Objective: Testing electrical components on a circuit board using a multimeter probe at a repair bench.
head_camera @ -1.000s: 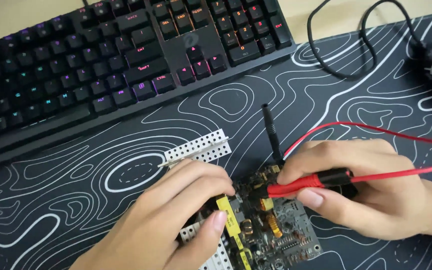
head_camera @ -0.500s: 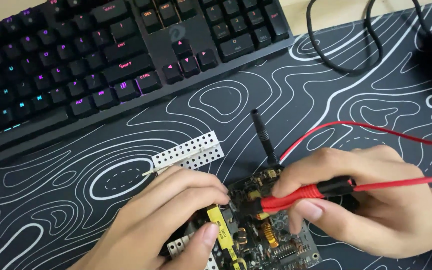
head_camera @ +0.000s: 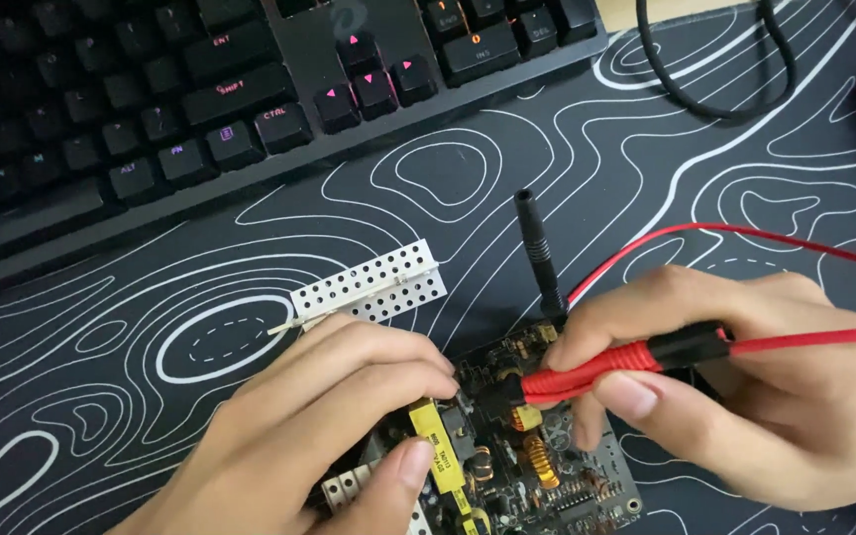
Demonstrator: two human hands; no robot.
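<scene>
Red ribbed plastic probe handle (head_camera: 587,372) pinched between thumb and fingers of right hand (head_camera: 745,386), tip aimed left and down onto dark green circuit board (head_camera: 547,466) studded with copper coils and yellow blocks; grip closed firmly on that probe. Red lead wire (head_camera: 814,340) running off from handle toward right edge of black desk mat with white contour lines (head_camera: 101,396), a second red strand looping above the knuckles. Black slim probe (head_camera: 537,248) lying bare on mat just above board, tip touching board's upper edge. Left hand (head_camera: 319,426) curled over board's left side, fingers pressing down on it, thumb beside yellow component (head_camera: 438,446); closed on board. White perforated metal strip (head_camera: 374,287) resting on mat just beyond left fingertips, near mat's middle. Board itself sitting at mat's lower edge, between both hands. Black mechanical keyboard with pink-lit keys (head_camera: 230,109) along mat's upper left edge. Black cable loop (head_camera: 715,69) near upper right corner
</scene>
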